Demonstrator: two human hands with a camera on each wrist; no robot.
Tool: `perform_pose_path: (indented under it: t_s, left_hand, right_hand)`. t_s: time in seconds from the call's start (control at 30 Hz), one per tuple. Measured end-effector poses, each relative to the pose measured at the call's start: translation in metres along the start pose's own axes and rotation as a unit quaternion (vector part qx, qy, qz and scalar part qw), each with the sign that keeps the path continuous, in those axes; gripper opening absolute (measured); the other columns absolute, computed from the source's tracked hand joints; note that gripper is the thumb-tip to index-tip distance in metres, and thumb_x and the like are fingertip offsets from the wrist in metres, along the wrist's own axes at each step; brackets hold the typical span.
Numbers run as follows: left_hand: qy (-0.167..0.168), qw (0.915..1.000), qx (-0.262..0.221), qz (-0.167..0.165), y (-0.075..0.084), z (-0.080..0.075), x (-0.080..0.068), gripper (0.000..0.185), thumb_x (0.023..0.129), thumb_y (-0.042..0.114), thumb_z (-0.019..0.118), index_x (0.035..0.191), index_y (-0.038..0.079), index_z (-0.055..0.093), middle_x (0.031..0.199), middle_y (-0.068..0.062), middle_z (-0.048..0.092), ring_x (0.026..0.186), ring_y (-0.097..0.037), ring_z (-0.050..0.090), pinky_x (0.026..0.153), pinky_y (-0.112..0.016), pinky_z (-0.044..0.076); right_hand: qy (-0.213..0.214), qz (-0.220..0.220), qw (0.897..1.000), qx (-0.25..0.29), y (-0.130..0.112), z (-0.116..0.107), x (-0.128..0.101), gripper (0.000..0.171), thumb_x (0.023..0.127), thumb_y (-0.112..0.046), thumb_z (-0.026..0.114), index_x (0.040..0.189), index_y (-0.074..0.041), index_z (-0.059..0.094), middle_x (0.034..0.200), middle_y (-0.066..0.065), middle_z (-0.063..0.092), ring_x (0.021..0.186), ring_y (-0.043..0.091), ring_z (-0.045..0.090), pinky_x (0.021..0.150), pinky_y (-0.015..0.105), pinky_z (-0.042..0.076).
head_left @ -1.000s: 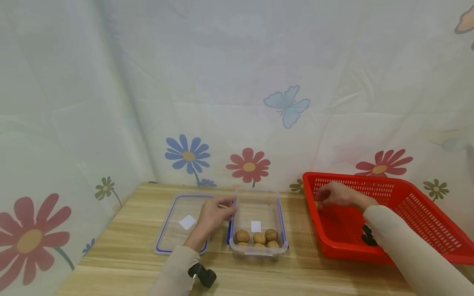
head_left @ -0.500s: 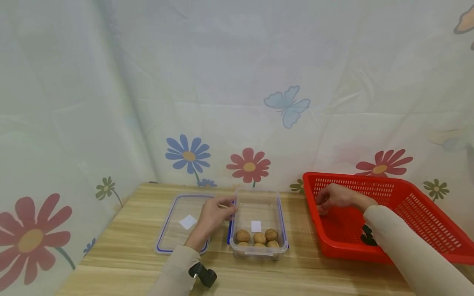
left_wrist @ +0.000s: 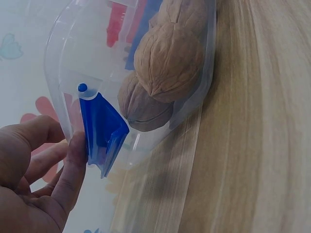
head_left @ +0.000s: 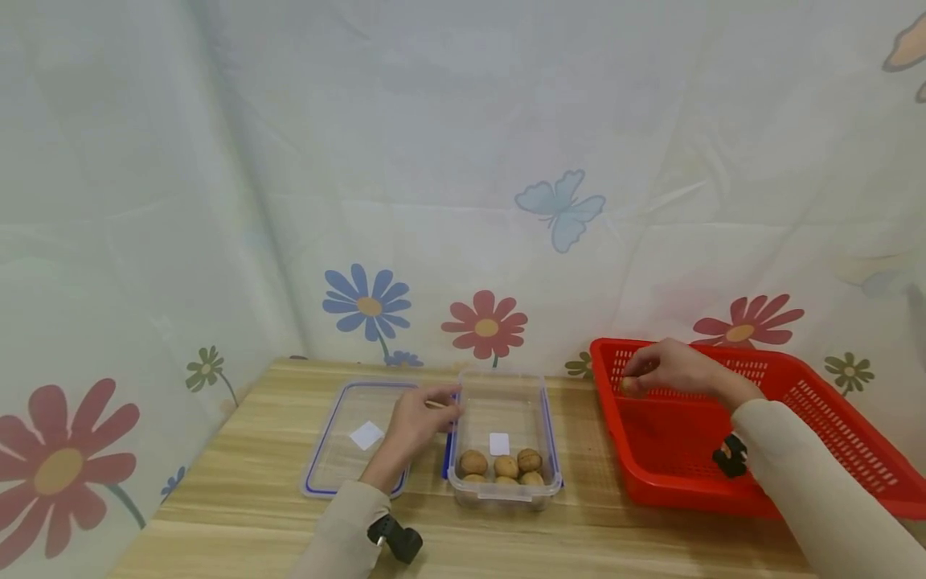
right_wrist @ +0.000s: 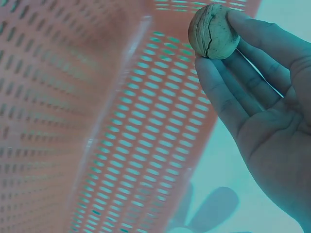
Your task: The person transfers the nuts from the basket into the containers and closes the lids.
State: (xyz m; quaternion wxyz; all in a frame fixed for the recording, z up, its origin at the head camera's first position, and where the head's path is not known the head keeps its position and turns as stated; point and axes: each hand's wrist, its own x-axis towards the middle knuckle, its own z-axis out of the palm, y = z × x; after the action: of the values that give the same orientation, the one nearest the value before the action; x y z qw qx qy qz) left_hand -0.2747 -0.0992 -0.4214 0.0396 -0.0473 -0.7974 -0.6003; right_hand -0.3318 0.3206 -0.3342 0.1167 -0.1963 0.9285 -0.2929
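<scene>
My right hand (head_left: pixel 661 370) pinches a walnut (right_wrist: pixel 214 31) at its fingertips, raised over the near-left corner of the red basket (head_left: pixel 817 426), about level with the rim. The basket's mesh wall (right_wrist: pixel 97 121) fills the right wrist view. At the left side of a clear container (head_left: pixel 504 378), my left hand (head_left: pixel 419 422) holds on, its thumb (left_wrist: pixel 73 165) against the blue side latch (left_wrist: pixel 102 131). Several walnuts (head_left: pixel 506 466) lie at the container's near end, and up close walnuts (left_wrist: pixel 167 60) press against its clear wall.
The container's clear lid (head_left: pixel 340 462) with a blue seal lies flat on the wooden table (head_left: pixel 239 498), just left of my left hand. A flowered cloth backdrop (head_left: pixel 463 201) closes in the back and left. The red basket takes up the table's right side.
My right hand has risen from the basket floor to rim height with a walnut in its fingertips. The left hand has stayed at the container.
</scene>
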Motion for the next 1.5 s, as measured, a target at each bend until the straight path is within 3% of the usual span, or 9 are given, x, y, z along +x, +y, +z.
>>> perform_pose_path:
  t_s: [0.2,0.43,0.7,1.03,1.5]
  left_hand:
    - [0.005,1.0000,-0.005,-0.001,0.000,0.000,-0.001,0.035,0.095,0.002,0.076,0.130,-0.003,0.073,0.099,-0.012,0.072,0.082,-0.026,0.077,0.079,-0.043,0.066]
    - [0.005,0.9999,-0.011,0.004,-0.002,0.001,0.001,0.035,0.095,0.001,0.076,0.130,-0.004,0.073,0.097,-0.011,0.072,0.082,-0.025,0.077,0.076,-0.039,0.067]
    - [0.005,0.9999,-0.010,0.004,-0.003,0.000,0.001,0.035,0.095,0.000,0.076,0.129,-0.004,0.074,0.096,-0.010,0.073,0.082,-0.025,0.077,0.074,-0.037,0.067]
    - [0.007,0.9999,-0.011,0.003,-0.002,0.001,0.002,0.034,0.094,-0.001,0.075,0.128,-0.004,0.074,0.095,-0.010,0.072,0.083,-0.026,0.077,0.074,-0.036,0.067]
    - [0.004,1.0000,-0.002,0.005,-0.003,0.000,0.003,0.035,0.095,0.001,0.076,0.130,-0.003,0.074,0.096,-0.009,0.073,0.079,-0.025,0.077,0.075,-0.041,0.067]
  right_hand:
    - [0.022,-0.009,1.000,-0.008,-0.016,-0.012,-0.008,0.043,0.095,-0.029,0.082,0.130,-0.005,0.075,0.114,0.005,0.073,0.103,0.027,0.063,0.093,0.050,0.062]
    - [0.050,-0.040,0.998,-0.019,-0.036,-0.019,-0.015,0.033,0.097,-0.029,0.082,0.125,-0.011,0.078,0.111,0.001,0.076,0.100,0.024,0.067,0.095,0.048,0.062]
    - [0.077,-0.073,0.994,-0.034,-0.067,-0.016,-0.022,0.036,0.096,-0.034,0.082,0.125,-0.013,0.077,0.113,0.000,0.076,0.101,0.023,0.067,0.095,0.046,0.061]
    - [0.105,-0.130,0.986,-0.004,-0.096,-0.002,-0.024,0.029,0.095,-0.023,0.083,0.122,-0.014,0.079,0.111,-0.003,0.077,0.099,0.020,0.070,0.089,0.024,0.059]
    - [0.130,-0.157,0.976,0.073,-0.121,0.030,-0.022,0.030,0.096,-0.022,0.082,0.123,-0.011,0.078,0.113,0.002,0.076,0.101,0.022,0.071,0.091,0.025,0.060]
